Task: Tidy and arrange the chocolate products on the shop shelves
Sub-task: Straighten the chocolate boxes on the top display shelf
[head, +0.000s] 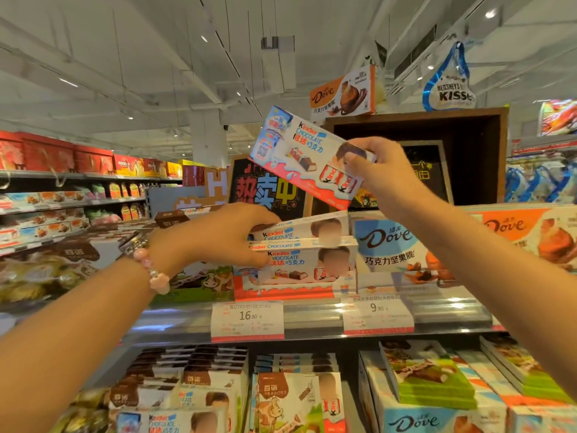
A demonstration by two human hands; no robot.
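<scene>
Your left hand (218,235) grips the stacked boxes (299,245); above them, your right hand (384,170) pinches a chocolate box (309,157) by one end, so it may slip.

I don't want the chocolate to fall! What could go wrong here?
1. The right hand pinches the raised Kinder box only at one end, tilted; that grip might slip.
2. The left hand holds the Kinder stack in its display tray; tugging could spill boxes off the shelf edge.
</scene>
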